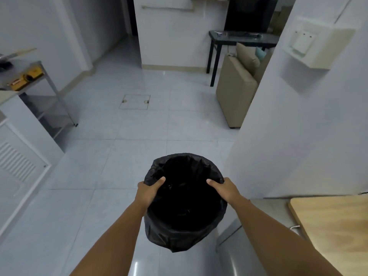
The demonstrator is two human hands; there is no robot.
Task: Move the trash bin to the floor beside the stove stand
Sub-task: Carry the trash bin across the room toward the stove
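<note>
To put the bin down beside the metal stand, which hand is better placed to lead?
Probably the left hand. Both hands grip the trash bin rim, the right hand opposite, but the stove stand is ahead on the left.

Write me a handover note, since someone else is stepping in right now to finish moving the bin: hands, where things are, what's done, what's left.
Left hand: grip closed on the left rim of the trash bin, thumb inside.
Right hand: grip closed on the right rim, thumb inside.
The bin, lined with a black bag, is held up off the tiled floor in front of the person.
The stove stand, a metal frame, is ahead on the left, against the wall.
Done: bin picked up.
Left: carry it forward and left, then set it on the floor beside the stand and let go.
</note>
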